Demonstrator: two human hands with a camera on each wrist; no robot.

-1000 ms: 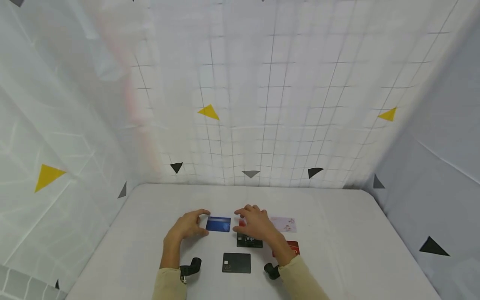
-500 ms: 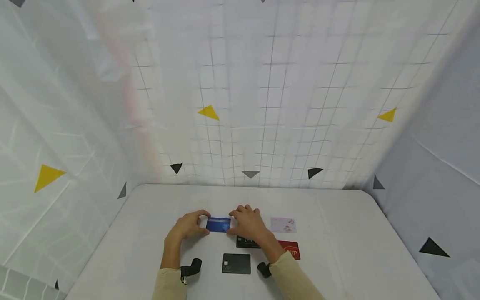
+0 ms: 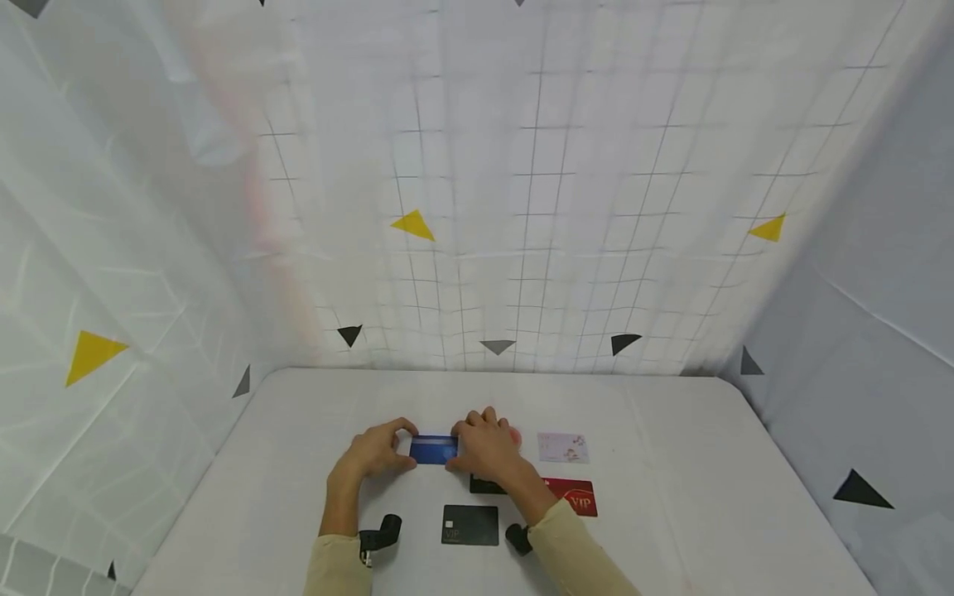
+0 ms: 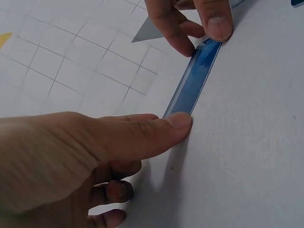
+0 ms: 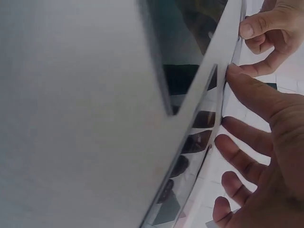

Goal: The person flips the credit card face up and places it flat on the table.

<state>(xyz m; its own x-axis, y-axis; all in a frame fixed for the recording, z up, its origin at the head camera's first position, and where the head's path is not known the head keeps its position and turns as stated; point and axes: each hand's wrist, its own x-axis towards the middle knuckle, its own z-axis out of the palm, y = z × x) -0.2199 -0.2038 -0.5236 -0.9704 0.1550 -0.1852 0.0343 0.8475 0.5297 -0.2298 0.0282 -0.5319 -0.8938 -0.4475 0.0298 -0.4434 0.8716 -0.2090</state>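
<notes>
A blue bank card with a paler stripe along its far side lies on the white table between both hands. My left hand pinches its left end, thumb at the near corner and index finger at the far one. My right hand holds the opposite end the same way. In the left wrist view, the card spans from the left thumb to the right thumb. From the right wrist, the right hand's other fingers are spread and hold nothing. The right hand partly covers a black card and a card with a red circle.
A dark grey VIP card lies nearer the body. To the right are a red VIP card and a pale pink flowered card. White sheeting hangs behind the table.
My right hand has moved left from over the neighbouring cards to the blue card's right end and taken hold there. My left hand has stayed at the left end.
</notes>
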